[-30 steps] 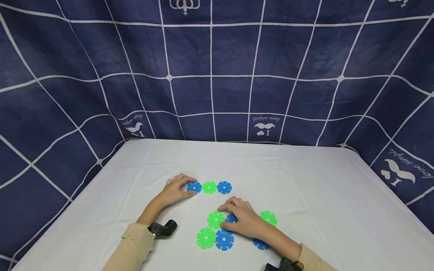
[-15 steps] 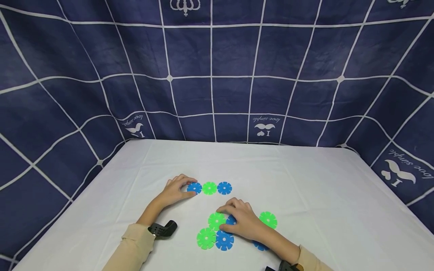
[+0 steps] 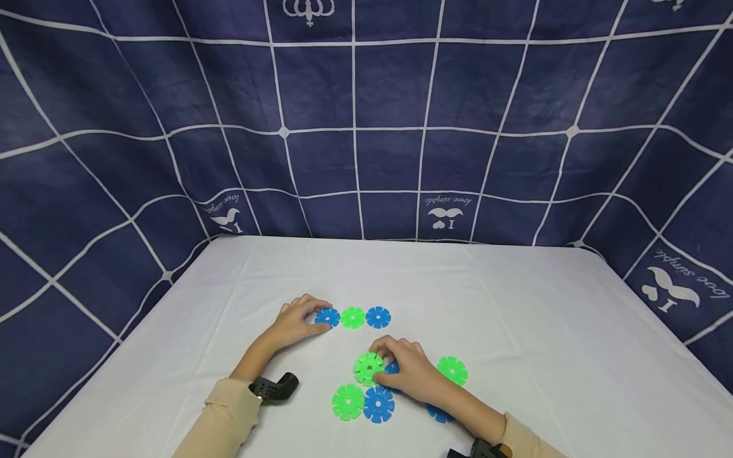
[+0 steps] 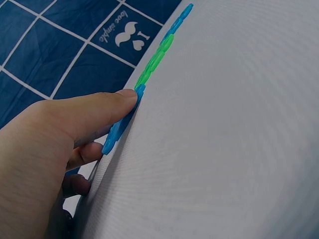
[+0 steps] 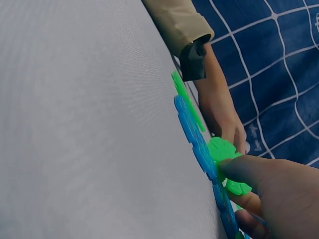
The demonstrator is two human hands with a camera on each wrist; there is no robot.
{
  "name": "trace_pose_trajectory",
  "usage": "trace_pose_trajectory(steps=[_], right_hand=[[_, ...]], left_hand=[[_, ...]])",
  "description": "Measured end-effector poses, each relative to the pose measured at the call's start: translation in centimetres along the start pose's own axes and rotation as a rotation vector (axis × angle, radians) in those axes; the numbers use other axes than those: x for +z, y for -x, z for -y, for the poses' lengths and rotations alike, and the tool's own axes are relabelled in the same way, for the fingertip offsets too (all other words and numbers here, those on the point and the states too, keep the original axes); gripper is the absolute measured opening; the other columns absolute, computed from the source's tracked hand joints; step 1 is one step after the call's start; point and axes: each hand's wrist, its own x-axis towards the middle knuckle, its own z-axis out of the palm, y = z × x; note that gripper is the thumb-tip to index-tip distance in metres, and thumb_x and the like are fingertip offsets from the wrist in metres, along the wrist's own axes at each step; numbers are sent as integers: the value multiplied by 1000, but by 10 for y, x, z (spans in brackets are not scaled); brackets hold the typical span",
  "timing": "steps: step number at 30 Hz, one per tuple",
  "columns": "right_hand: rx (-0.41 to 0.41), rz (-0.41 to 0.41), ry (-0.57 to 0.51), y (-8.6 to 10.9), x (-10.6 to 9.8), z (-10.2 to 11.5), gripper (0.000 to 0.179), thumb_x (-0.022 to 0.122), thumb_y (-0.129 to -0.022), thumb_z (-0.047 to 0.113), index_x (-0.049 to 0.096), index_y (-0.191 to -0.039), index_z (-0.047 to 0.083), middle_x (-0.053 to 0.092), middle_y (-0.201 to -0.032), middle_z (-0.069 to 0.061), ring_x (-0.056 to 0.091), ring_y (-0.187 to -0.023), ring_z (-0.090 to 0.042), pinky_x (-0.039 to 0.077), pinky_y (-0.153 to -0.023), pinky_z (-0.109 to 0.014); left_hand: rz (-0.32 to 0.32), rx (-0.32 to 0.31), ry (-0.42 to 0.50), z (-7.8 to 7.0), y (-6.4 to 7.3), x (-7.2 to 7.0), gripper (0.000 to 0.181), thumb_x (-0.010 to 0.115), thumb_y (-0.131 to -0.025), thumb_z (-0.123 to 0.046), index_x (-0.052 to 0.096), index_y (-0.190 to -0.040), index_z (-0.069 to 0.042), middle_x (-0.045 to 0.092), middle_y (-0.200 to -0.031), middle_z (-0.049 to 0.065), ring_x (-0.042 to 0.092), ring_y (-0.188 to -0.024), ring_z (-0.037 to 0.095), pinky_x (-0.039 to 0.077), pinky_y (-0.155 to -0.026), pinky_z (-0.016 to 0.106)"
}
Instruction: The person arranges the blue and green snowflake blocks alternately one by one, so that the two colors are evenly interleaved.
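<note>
My left hand (image 3: 292, 323) holds a blue notched plastic disc (image 3: 328, 318) at its edges, thumb on the near side. That disc ends a flat row with a green disc (image 3: 352, 318) and another blue disc (image 3: 378, 317). Nearer to me, my right hand (image 3: 409, 369) pinches a green notched disc (image 3: 369, 367) between thumb and fingers; in the right wrist view this green disc (image 5: 220, 148) stands tilted up from the table. Partly behind the right fingers is a blue disc (image 3: 392, 368). Just below lie a blue disc (image 3: 379, 404) and a green disc (image 3: 348, 402).
Right of the right hand lies a green disc (image 3: 452, 370), and a blue disc (image 3: 439, 413) is partly covered by the right forearm. A white cloth covers the table (image 3: 544, 350). A dark blue gridded curtain (image 3: 389, 159) hangs behind and at both sides.
The right hand has picked up the green disc's edge; it was lying flat and is now tilted and shifted slightly up and right. The left hand and its row stay put.
</note>
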Motion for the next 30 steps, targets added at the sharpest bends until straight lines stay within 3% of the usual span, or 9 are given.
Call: trace_pose_trajectory(steps=[5,8,14,19,24,30], right_hand=[[-5,5,-77,-2,-2,0,30,66,-81,25,53,-108,23,57,-83,15,46,-77,-1,25,-79,-32],[-9,31,-134,-3,-4,2,28,65,-83,21,53,-108,21,58,-79,12,47,-72,-1,32,-78,-29],[5,59,-251,-3,-11,3,21,61,-86,15,54,-105,18,62,-81,1,48,-65,-3,40,-63,-20],[15,13,-218,-5,-17,1,10,59,-87,17,60,-96,19,55,-74,3,45,-62,-3,40,-59,-19],[57,-35,-207,-6,-24,-3,12,58,-88,19,64,-97,18,48,-67,5,43,-60,-4,38,-57,-20],[133,-124,-217,-11,-34,-10,19,60,-86,20,63,-105,18,57,-78,1,49,-69,-9,40,-58,-20]], left_hand=[[-2,10,6,1,0,0,42,68,-76,-41,61,-113,-23,54,-99,-5,46,-93,13,23,-72,29],[-3,11,10,1,0,-1,42,68,-76,-41,62,-113,-23,54,-99,-6,47,-94,13,24,-73,30],[3,2,15,1,0,-1,41,69,-76,-40,62,-113,-23,54,-98,-6,47,-94,13,24,-74,30],[-1,7,10,1,0,0,42,68,-76,-40,61,-113,-22,54,-99,-5,47,-94,13,23,-73,30],[-5,-1,10,1,0,0,42,69,-75,-40,62,-113,-23,54,-99,-6,47,-94,13,23,-73,29],[-2,0,20,1,0,0,42,69,-75,-40,62,-113,-23,54,-100,-5,47,-95,13,23,-73,30]])
